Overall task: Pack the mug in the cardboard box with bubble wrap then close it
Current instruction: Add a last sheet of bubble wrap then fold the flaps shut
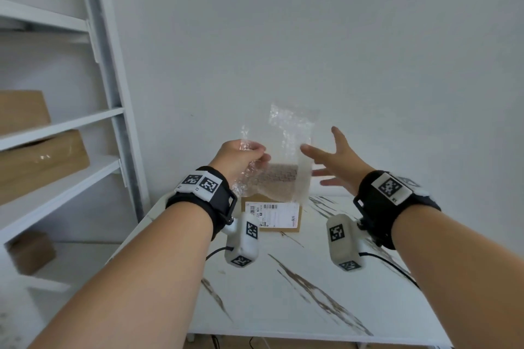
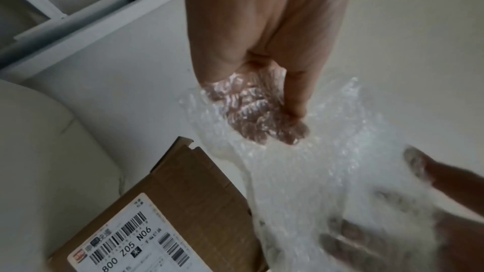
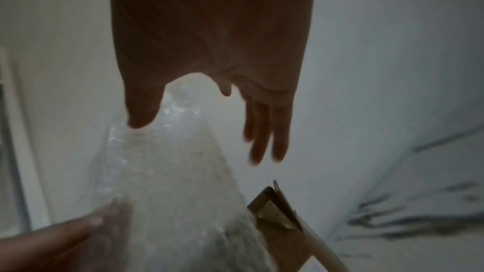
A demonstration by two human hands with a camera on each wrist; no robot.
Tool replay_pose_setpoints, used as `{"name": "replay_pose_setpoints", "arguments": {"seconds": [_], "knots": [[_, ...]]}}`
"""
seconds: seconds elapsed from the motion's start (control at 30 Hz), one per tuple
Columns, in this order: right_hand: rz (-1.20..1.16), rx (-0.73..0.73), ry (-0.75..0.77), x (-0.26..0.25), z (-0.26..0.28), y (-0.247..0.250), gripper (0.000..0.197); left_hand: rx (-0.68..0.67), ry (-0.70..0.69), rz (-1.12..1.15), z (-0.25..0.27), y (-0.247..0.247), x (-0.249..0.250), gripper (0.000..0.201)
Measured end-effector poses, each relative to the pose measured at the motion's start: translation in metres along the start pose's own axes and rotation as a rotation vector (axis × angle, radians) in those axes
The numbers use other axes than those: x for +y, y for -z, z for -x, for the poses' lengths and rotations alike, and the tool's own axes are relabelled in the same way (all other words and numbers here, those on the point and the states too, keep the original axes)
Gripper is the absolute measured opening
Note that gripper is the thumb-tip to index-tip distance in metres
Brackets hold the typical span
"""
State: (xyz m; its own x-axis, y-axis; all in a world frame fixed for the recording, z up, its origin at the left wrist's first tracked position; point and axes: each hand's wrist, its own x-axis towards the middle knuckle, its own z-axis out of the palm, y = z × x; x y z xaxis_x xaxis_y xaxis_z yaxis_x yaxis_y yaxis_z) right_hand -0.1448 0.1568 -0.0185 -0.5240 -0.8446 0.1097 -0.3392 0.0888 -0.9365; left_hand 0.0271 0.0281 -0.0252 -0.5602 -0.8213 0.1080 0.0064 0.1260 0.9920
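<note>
Above the table my left hand (image 1: 249, 157) grips a clear sheet of bubble wrap (image 1: 286, 147) by its left side and holds it upright. In the left wrist view its fingers (image 2: 264, 119) are curled into the bubble wrap (image 2: 314, 162). My right hand (image 1: 329, 156) is open with spread fingers at the sheet's right edge; the right wrist view shows its thumb (image 3: 141, 111) against the bubble wrap (image 3: 170, 173). Under the sheet, a brown cardboard box (image 1: 272, 217) with a white shipping label stands on the table, also seen from the wrists (image 2: 188, 204) (image 3: 285, 227). No mug is in view.
The white marble-patterned table (image 1: 297, 292) stands against a plain white wall. A white shelf unit (image 1: 65, 122) on the left holds brown cardboard boxes (image 1: 42, 167). Cables from the wrist cameras trail over the table.
</note>
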Motion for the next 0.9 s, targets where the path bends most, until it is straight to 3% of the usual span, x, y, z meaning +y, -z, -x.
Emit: {"name": "replay_pose_setpoints", "arguments": {"seconds": [0.07, 0.23, 0.3, 0.4, 0.43, 0.5, 0.6, 0.7, 0.8, 0.9], "knots": [[-0.101, -0.034, 0.039, 0.006, 0.002, -0.006, 0.100, 0.040, 0.016, 0.033, -0.005, 0.005, -0.004, 0.025], [-0.039, 0.080, 0.145, 0.007, -0.006, -0.015, 0.086, 0.063, -0.014, 0.066, -0.008, 0.008, -0.010, 0.084], [-0.040, 0.058, 0.134, 0.010, -0.010, -0.015, 0.073, 0.036, -0.048, 0.011, -0.008, 0.009, -0.010, 0.075], [-0.044, 0.023, 0.148, 0.013, -0.011, -0.020, 0.049, -0.015, -0.034, -0.143, -0.007, 0.010, -0.010, 0.040], [-0.038, 0.030, 0.164, 0.014, -0.011, -0.022, 0.043, -0.017, -0.022, -0.156, -0.006, 0.009, -0.010, 0.040], [-0.022, 0.050, 0.181, 0.014, -0.010, -0.025, 0.040, 0.007, -0.037, -0.183, -0.006, 0.006, -0.012, 0.060], [0.020, 0.014, 0.154, 0.013, -0.010, -0.029, 0.057, 0.042, -0.062, -0.275, -0.005, 0.002, -0.012, 0.094], [-0.043, -0.126, 0.063, 0.013, -0.010, -0.031, 0.086, 0.016, -0.057, -0.263, -0.004, 0.002, -0.009, 0.105], [-0.214, 0.017, 0.063, 0.011, -0.011, -0.028, 0.101, -0.055, -0.060, -0.347, -0.002, -0.001, -0.002, 0.104], [-0.335, 0.152, 0.010, 0.009, -0.015, -0.022, 0.098, -0.145, -0.043, -0.466, -0.003, -0.004, 0.001, 0.100]]}}
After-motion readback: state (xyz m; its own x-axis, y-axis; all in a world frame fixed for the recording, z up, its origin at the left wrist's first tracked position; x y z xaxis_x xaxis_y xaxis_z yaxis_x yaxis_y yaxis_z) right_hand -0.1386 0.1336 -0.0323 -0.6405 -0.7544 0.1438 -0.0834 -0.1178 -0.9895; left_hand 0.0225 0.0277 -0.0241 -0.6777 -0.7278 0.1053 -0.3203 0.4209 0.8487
